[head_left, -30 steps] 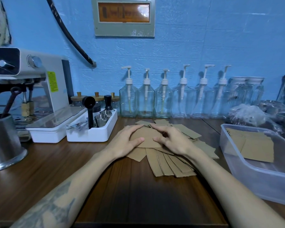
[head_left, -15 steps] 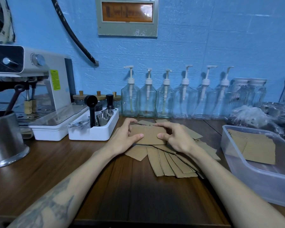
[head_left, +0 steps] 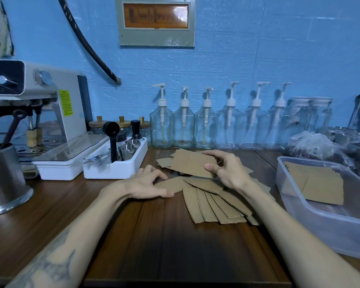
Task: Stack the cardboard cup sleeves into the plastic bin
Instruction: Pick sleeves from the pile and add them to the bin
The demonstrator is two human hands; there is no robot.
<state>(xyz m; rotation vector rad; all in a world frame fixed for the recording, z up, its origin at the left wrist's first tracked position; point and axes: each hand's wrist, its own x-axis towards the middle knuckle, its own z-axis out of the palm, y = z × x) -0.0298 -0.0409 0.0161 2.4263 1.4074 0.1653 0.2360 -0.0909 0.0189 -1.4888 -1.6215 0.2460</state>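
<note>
Pinching one cup sleeve [head_left: 192, 164] above the fanned pile [head_left: 214, 202] on the counter [head_left: 164, 235], the right hand [head_left: 230, 173] may drag neighbours along; the left hand [head_left: 147, 183] rests open, perhaps touching the pile. The plastic bin [head_left: 328, 223] waits right.

Two bare forearms reach in from the bottom edge, with no sleeves, watch, bracelet or rings in sight. The left forearm [head_left: 71, 231] carries a dark grey-blue tattoo [head_left: 48, 267] on its upper side near the elbow: blurred, angular shapes with pointed tips, too soft to read as a figure. The right forearm [head_left: 289, 231] is unmarked. The left hand [head_left: 146, 186] and right hand [head_left: 229, 171] are both ungloved. Fingernails are short and plain, a thumbnail on the right hand showing clearest. Nothing above the elbows is in view.
</note>
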